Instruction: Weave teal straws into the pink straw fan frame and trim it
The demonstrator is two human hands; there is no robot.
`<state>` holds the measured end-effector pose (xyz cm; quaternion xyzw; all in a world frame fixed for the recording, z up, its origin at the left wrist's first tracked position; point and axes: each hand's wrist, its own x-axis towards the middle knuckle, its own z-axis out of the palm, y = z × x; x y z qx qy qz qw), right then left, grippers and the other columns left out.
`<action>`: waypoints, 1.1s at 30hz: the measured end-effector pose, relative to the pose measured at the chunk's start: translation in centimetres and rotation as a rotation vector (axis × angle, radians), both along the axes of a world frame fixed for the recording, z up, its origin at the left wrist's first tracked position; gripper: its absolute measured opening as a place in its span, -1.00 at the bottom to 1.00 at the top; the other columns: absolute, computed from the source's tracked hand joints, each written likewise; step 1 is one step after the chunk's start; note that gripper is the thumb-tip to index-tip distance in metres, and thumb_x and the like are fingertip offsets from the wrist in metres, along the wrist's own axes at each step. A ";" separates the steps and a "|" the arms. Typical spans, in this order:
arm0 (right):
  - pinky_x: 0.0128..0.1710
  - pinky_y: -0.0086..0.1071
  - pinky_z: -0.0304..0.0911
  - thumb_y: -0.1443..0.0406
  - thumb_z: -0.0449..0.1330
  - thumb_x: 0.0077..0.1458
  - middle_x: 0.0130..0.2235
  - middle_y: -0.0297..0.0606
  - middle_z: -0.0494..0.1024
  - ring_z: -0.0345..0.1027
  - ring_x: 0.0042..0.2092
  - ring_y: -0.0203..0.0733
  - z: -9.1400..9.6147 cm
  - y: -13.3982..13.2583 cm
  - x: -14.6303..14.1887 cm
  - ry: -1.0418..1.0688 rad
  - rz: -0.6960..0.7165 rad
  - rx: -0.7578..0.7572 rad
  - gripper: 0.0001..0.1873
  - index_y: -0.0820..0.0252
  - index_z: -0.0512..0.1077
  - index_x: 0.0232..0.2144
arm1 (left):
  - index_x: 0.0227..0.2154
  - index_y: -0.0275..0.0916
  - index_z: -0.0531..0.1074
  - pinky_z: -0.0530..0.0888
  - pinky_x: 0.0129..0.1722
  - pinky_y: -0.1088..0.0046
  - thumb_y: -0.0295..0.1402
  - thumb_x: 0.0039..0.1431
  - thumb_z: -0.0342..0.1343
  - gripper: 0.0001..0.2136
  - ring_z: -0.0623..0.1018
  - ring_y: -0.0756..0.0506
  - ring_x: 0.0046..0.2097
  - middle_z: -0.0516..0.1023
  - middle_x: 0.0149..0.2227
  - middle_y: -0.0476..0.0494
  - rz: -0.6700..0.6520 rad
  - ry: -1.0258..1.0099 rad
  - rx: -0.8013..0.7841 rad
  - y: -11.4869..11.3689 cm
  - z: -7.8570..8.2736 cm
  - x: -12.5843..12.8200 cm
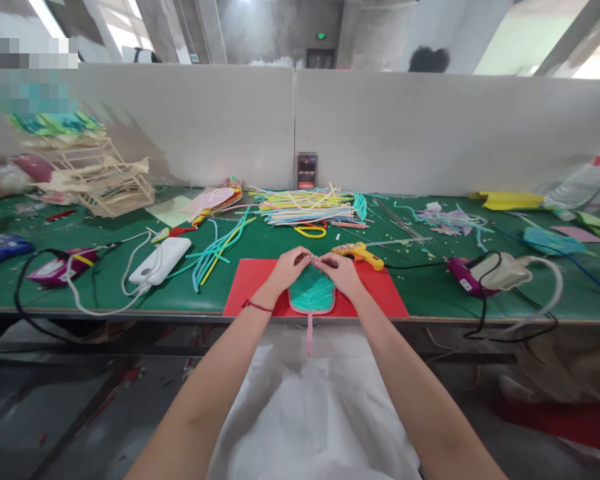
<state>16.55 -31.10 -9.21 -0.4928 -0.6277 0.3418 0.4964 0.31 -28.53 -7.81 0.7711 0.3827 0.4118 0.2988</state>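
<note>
A teal fan-shaped piece [311,293] with a pink rim and a pink handle hanging over the table edge lies on a red mat [250,283]. My left hand [289,267] and my right hand [341,273] meet at its far end. Both pinch a thin pale strip between their fingertips, held just above the teal surface. A red string circles my left wrist. A yellow glue gun [357,254] lies right behind my right hand.
A heap of coloured strips [307,205] lies behind the mat, with loose teal and yellow ones [215,253] to the left. A white power bank [160,261] with cables, wooden stick models [105,177], a purple glue gun [465,277] and paper scraps crowd the green table [425,293].
</note>
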 end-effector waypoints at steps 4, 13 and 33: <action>-0.49 -0.39 0.27 0.10 0.21 -0.10 -0.48 -0.27 0.54 0.38 -0.48 -0.23 0.2 -0.1 -0.1 0.010 0.016 -0.005 -0.74 0.19 0.46 -0.50 | -0.45 -0.25 0.38 0.39 -0.35 0.51 -0.36 0.11 0.03 -0.91 0.47 -0.01 -0.38 0.49 -0.44 -0.02 -0.018 0.019 0.015 0.1 -0.2 -0.1; -0.54 -0.41 0.24 0.02 0.15 -0.04 -0.51 -0.28 0.51 0.33 -0.50 -0.26 0.2 -0.1 -0.1 0.020 0.001 0.004 -0.65 0.19 0.45 -0.52 | -0.38 -0.25 0.36 0.39 -0.32 0.49 -0.36 0.16 0.00 -0.91 0.45 -0.02 -0.30 0.45 -0.34 -0.06 0.037 0.034 0.110 -0.1 0.0 -0.1; -0.44 -0.37 0.26 -0.02 0.05 0.04 -0.51 -0.30 0.47 0.33 -0.46 -0.23 0.0 0.0 -0.2 -0.032 -0.064 0.103 -0.63 0.14 0.36 -0.51 | -0.42 -0.27 0.39 0.36 -0.07 0.34 -0.42 0.18 -0.01 -0.89 0.40 -0.08 -0.11 0.40 -0.20 -0.17 0.005 0.123 0.363 -0.2 -0.6 0.8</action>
